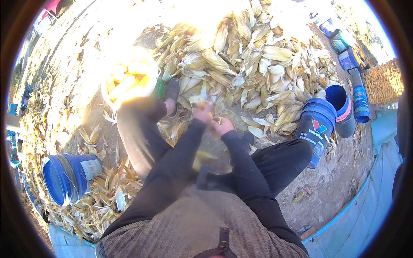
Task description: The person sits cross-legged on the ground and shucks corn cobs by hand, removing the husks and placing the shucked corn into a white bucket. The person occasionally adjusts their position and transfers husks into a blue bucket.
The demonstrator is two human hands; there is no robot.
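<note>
Between my knees, my left hand [202, 113] and my right hand [223, 125] are close together, both blurred. My left hand grips what looks like a corn ear [211, 115]; a little yellow shows between the hands. The fingers of my right hand are curled at its near end, with a small pale bit showing among them. How much husk is on this ear is hidden by fingers and blur. Just beyond lies a large heap of corn ears in dry husks [251, 64]. A bucket [158, 87] with bare yellow ears [129, 80] stands by my left foot, partly lost in glare.
A blue Valvoline bucket [314, 125] stands by my right knee, beside another blue bucket [343, 113]. At left a blue bucket [69, 177] lies tipped near loose husks [109, 193]. More buckets [347, 58] and stacked cobs [384, 80] are at far right. Pale sheeting [355, 209] runs behind me.
</note>
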